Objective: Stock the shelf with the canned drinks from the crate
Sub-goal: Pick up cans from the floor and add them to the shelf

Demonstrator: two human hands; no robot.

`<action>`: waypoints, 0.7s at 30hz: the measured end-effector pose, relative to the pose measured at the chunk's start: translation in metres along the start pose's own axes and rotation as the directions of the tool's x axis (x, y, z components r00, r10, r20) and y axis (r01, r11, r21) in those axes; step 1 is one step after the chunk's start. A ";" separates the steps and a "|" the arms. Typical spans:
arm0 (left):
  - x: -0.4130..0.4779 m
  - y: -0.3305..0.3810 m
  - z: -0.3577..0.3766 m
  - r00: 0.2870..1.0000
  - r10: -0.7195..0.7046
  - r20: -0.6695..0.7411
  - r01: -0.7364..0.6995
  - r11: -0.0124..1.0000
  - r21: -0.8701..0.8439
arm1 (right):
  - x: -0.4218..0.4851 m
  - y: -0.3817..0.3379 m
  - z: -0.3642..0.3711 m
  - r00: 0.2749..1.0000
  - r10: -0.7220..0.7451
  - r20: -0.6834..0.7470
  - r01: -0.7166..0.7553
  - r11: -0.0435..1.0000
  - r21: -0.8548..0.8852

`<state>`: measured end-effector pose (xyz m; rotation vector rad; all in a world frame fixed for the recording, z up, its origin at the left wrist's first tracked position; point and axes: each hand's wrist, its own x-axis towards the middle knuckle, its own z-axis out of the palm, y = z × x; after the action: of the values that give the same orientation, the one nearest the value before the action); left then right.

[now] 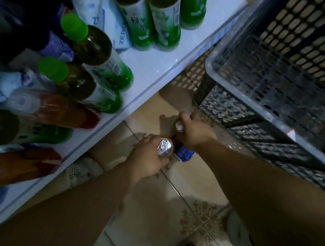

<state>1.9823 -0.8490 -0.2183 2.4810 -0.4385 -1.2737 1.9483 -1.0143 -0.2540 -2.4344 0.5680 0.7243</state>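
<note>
Head view, looking straight down, and both of my hands are out over the beige tiled floor. My left hand has its fingers curled round a silver-topped can with an orange side, which is upright with the pull tab facing up at me. Just beyond those fingers, my right hand is wrapped over a second silver-topped can. Only its lid peeks out past my knuckles, so I cannot tell its colour. Both sets of fingers are clamped, one can each. The two cans sit near each other, and they look apart.

Tucked just right of my left fingers and under my right wrist is a blue and white object; what it is, I cannot tell.

To the right of my right fingers stands the dark grey plastic lattice crate, its lower corner near my right knuckles. Off to the left of my left fingers runs the white shelf, apart from both cans. It carries green-capped bottles with green labels, with bottles with red labels nearer me and white and blue packets further back.
</note>
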 end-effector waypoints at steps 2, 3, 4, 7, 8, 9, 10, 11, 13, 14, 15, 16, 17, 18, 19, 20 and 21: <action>-0.005 0.006 -0.007 1.000 -0.001 0.002 0.001 1.000 -0.029 | -0.015 -0.002 -0.011 0.998 0.016 -0.057 -0.007 0.987 0.158; -0.010 0.008 -0.011 1.000 -0.004 0.003 0.004 0.999 -0.050 | -0.026 -0.006 -0.016 0.995 0.020 -0.093 0.003 0.971 0.241; -0.020 0.014 -0.017 1.000 0.001 -0.001 -0.001 0.998 -0.068 | -0.042 -0.012 -0.027 0.990 0.022 -0.138 0.023 0.949 0.314; -0.042 0.025 -0.026 1.000 -0.002 0.009 0.003 0.989 -0.147 | -0.079 -0.029 -0.055 0.970 0.054 -0.236 0.065 0.880 0.470; -0.059 0.032 -0.033 1.000 0.012 -0.007 -0.013 0.984 -0.180 | -0.095 -0.036 -0.067 0.963 0.050 -0.265 0.089 0.869 0.486; -0.077 0.040 -0.042 0.999 0.038 -0.018 -0.042 0.975 -0.217 | -0.112 -0.044 -0.080 0.954 0.046 -0.295 0.113 0.859 0.499; -0.094 0.048 -0.049 0.997 0.066 -0.031 -0.072 0.970 -0.232 | -0.128 -0.051 -0.092 0.944 0.043 -0.326 0.139 0.847 0.513; -0.111 0.054 -0.057 0.995 0.079 -0.055 -0.090 0.965 -0.246 | -0.144 -0.059 -0.105 0.934 0.036 -0.356 0.168 0.834 0.525; -0.144 0.066 -0.072 0.981 0.139 -0.135 -0.175 0.934 -0.312 | -0.177 -0.073 -0.128 0.910 0.023 -0.414 0.229 0.805 0.547; -0.160 0.071 -0.079 0.971 0.172 -0.165 -0.222 0.909 -0.354 | -0.193 -0.081 -0.140 0.898 0.018 -0.440 0.259 0.785 0.562; -0.178 0.078 -0.087 0.960 0.201 -0.193 -0.263 0.885 -0.385 | -0.208 -0.089 -0.153 0.886 0.019 -0.463 0.287 0.761 0.582; -0.196 0.085 -0.097 0.951 0.223 -0.215 -0.294 0.865 -0.405 | -0.224 -0.098 -0.166 0.874 0.025 -0.485 0.316 0.730 0.606; -0.215 0.093 -0.107 0.944 0.234 -0.232 -0.315 0.844 -0.433 | -0.238 -0.107 -0.179 0.865 0.032 -0.501 0.341 0.695 0.633; -0.232 0.099 -0.117 0.932 0.252 -0.260 -0.348 0.823 -0.450 | -0.252 -0.117 -0.192 0.856 0.033 -0.516 0.368 0.663 0.652; -0.250 0.106 -0.127 0.916 0.271 -0.295 -0.384 0.806 -0.452 | -0.266 -0.126 -0.206 0.846 0.024 -0.532 0.396 0.640 0.659; -0.267 0.112 -0.136 0.898 0.295 -0.325 -0.420 0.792 -0.442 | -0.279 -0.136 -0.219 0.839 0.013 -0.544 0.422 0.616 0.665; -0.285 0.118 -0.146 0.879 0.315 -0.359 -0.456 0.775 -0.437 | -0.293 -0.146 -0.231 0.831 -0.006 -0.557 0.454 0.585 0.672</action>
<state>1.9286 -0.8188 0.1173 1.9318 -0.4462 -0.7458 1.8856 -0.9695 0.1393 -1.7377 0.5624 -0.3041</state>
